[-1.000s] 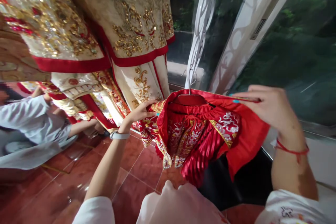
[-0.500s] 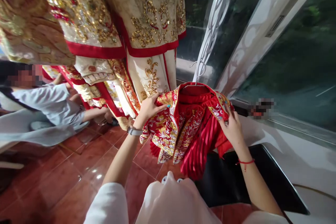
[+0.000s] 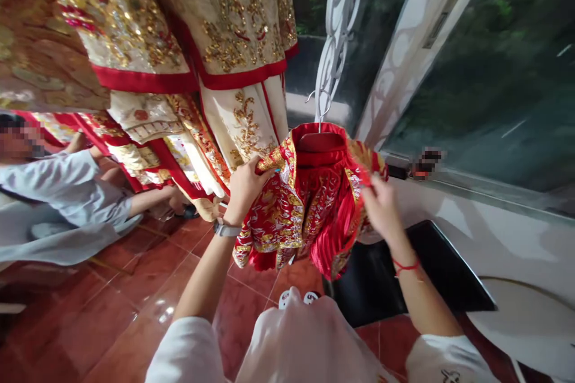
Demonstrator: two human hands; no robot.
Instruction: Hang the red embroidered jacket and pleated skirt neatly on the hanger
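In front of me is a small red jacket point(image 3: 274, 215) embroidered in gold and silver, on a hanger point(image 3: 320, 109) whose metal hook stands up above the collar. Inside the jacket's open front shows a pleated red skirt point(image 3: 330, 245). My left hand point(image 3: 247, 188) is closed on the jacket's left shoulder, thumb on top. Over on the other side, my right hand point(image 3: 381, 203) pinches the jacket's right front edge, somewhat blurred. Part of the skirt lies behind the jacket's front panels.
Large cream-and-gold embroidered garments point(image 3: 242, 24) with red hems hang close at left. Behind them, a person in a light shirt point(image 3: 67, 185) sits. A black flat-topped object point(image 3: 435, 263) stands below my right arm, near the window point(image 3: 494, 90). The floor point(image 3: 179, 287) is red tile.
My right hand has moved from the shoulder to the front edge and pulled that panel across the skirt. My left hand still grips its shoulder. The view has shifted slightly right.
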